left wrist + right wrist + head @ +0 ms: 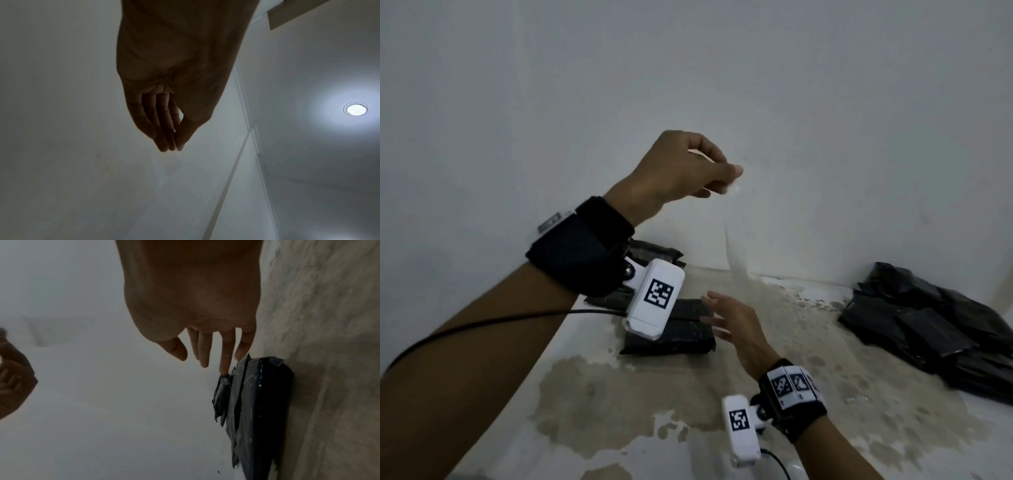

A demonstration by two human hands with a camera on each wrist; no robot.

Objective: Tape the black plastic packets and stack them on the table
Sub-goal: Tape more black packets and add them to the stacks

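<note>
Up in front of the wall, the left hand is raised well above the table, its thumb and fingertips pinched together on the top end of a clear tape strip. That strip hangs down from the pinch toward the table, faint and blurred against the pale wall, so its lower end cannot be made out. Lower and nearer, the right hand holds nothing: its fingers are straight and spread, the tips just beside the near packet; the right wrist view puts two fingertips at that packet's edge, but whether they touch it is unclear. This black packet lies flat on the stained tabletop, below the left wrist. Behind it, against the wall and partly hidden by the left wristband, lie more black packets, seemingly one on another. Far off to the right sits a loose heap of crumpled black plastic, well apart from both hands. Each wrist wears a dark band with a white camera block, and a black cable runs along the left forearm. In the left wrist view a round ceiling light glows.
</note>
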